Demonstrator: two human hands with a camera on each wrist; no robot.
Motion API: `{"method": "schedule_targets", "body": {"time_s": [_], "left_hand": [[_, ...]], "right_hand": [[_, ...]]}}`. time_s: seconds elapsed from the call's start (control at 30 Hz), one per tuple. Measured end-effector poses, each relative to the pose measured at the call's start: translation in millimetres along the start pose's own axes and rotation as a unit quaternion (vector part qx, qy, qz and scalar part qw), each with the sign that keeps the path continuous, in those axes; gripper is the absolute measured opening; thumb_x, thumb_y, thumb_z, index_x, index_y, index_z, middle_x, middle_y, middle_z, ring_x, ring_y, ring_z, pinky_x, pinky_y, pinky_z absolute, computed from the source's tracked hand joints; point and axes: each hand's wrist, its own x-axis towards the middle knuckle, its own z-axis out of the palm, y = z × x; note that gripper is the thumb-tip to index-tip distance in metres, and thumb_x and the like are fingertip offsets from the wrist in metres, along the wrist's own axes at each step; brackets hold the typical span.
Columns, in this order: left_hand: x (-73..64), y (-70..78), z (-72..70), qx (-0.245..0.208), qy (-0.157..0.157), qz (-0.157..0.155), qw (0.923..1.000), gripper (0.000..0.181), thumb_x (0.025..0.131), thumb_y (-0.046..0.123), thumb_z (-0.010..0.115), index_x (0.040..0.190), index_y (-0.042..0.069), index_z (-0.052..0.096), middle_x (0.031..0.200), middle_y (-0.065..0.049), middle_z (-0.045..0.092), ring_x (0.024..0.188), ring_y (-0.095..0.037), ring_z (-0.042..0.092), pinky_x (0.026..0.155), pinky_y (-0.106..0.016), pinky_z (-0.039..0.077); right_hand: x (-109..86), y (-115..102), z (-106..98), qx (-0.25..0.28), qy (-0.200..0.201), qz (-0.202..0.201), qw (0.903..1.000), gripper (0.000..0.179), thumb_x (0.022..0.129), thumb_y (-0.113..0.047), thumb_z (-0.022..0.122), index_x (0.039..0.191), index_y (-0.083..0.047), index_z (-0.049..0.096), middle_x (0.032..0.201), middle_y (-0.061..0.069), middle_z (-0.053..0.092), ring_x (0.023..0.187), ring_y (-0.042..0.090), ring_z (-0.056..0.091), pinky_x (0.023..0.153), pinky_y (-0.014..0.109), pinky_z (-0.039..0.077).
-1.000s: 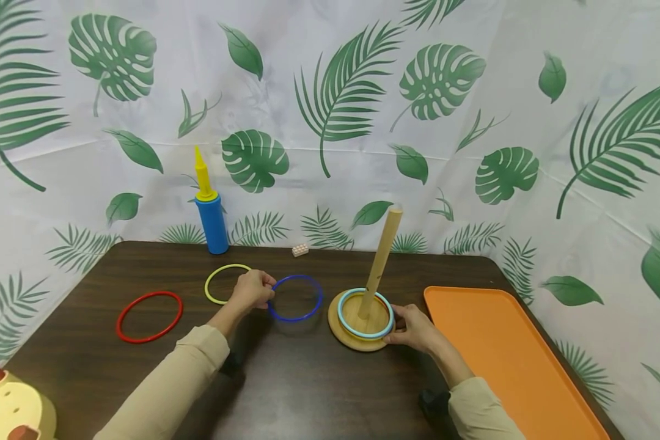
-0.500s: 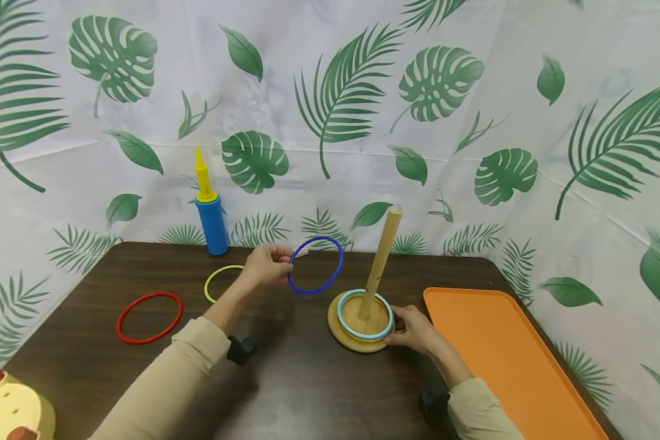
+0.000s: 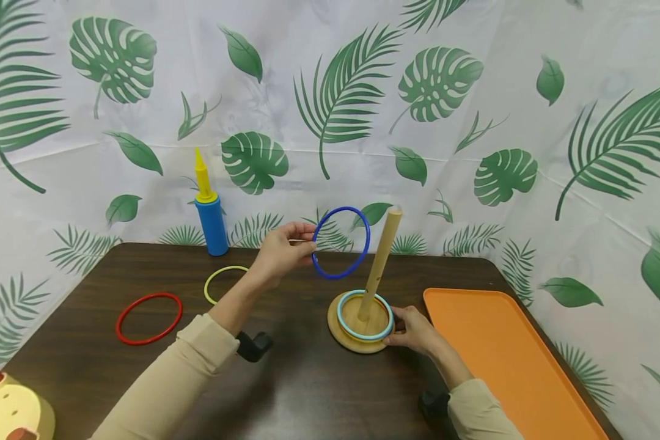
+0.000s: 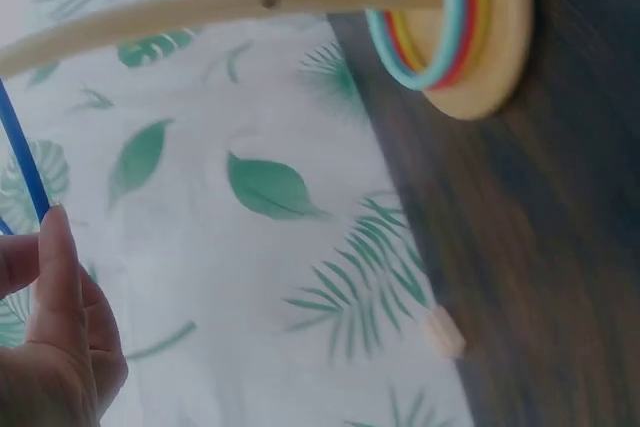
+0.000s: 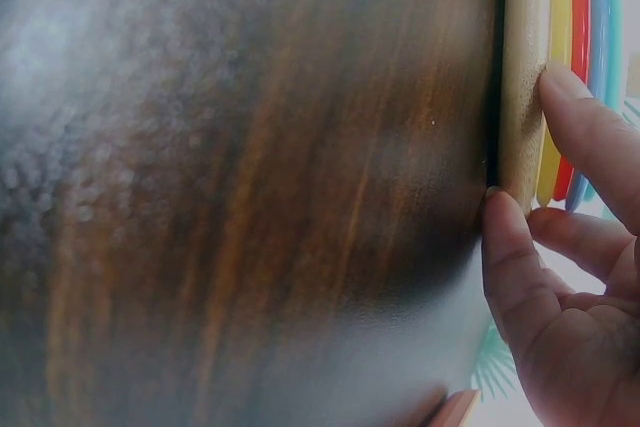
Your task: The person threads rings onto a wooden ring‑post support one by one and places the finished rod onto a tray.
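My left hand [image 3: 286,250] pinches a dark blue ring [image 3: 368,235] by its left side, raised well above the table and tilted up, just left of the wooden post [image 3: 382,263]. In the left wrist view, thumb and finger meet on the blue ring [image 4: 25,162]. The post rises from a round wooden base [image 3: 338,333], leaning right in the head view. Around its foot lie stacked rings: a light blue ring [image 3: 363,337] on top, with a red ring [image 5: 580,37] and a yellow ring [image 5: 560,37] lower. My right hand [image 3: 415,333] holds the base's right edge between thumb and fingers.
On the left of the dark table [image 3: 308,391] lie a red ring [image 3: 123,330] and a yellow-green ring [image 3: 211,281], partly behind my left arm. A blue and yellow hand pump [image 3: 213,226] stands behind. An orange tray [image 3: 500,342] lies right; a yellow toy [image 3: 19,403] sits front left.
My left hand has lifted the blue ring off the table and carried it up and right, close to the post. The right hand stays at the base.
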Motion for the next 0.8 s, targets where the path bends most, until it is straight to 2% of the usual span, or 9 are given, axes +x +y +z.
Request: {"method": "schedule_targets", "body": {"time_s": [0.17,0.4,0.63,0.8], "left_hand": [[-0.3,13.0,13.8,-0.015,-0.003,0.027,0.9995,0.032,0.089,0.000,0.059,0.121,-0.002,0.056,0.105,-0.012,0.055,0.090,-0.017,0.057,0.072,-0.030,0.058],[4.1,23.7,32.9,-0.029,-0.006,0.039,0.9988,0.028,0.088,-0.001,0.061,0.116,0.000,0.060,0.103,-0.012,0.057,0.086,-0.016,0.058,0.070,-0.031,0.058],[7.3,26.5,46.5,-0.018,-0.011,0.046,0.9987,0.027,0.087,-0.003,0.061,0.114,0.001,0.061,0.101,-0.011,0.057,0.084,-0.016,0.058,0.070,-0.034,0.058],[10.5,23.8,53.8,-0.018,-0.015,0.037,0.9990,0.027,0.087,-0.003,0.061,0.113,0.001,0.061,0.100,-0.010,0.057,0.084,-0.015,0.058,0.069,-0.033,0.058]], "right_hand": [[0.0,0.4,0.2,0.000,0.001,0.001,1.0000,0.064,0.074,-0.004,0.078,0.126,0.018,0.046,0.097,0.022,0.064,0.085,0.029,0.067,0.069,0.026,0.057],[0.0,0.6,0.8,0.013,-0.001,-0.010,0.9999,0.063,0.074,-0.003,0.078,0.124,0.020,0.047,0.095,0.022,0.065,0.083,0.028,0.067,0.068,0.023,0.056],[0.2,1.1,0.5,0.010,0.005,-0.016,0.9998,0.061,0.073,-0.004,0.079,0.122,0.019,0.049,0.092,0.020,0.066,0.081,0.024,0.068,0.067,0.021,0.055],[0.9,1.3,-0.3,0.012,0.006,-0.021,0.9997,0.059,0.072,-0.004,0.079,0.120,0.018,0.051,0.092,0.019,0.067,0.080,0.022,0.067,0.067,0.023,0.056]]}}
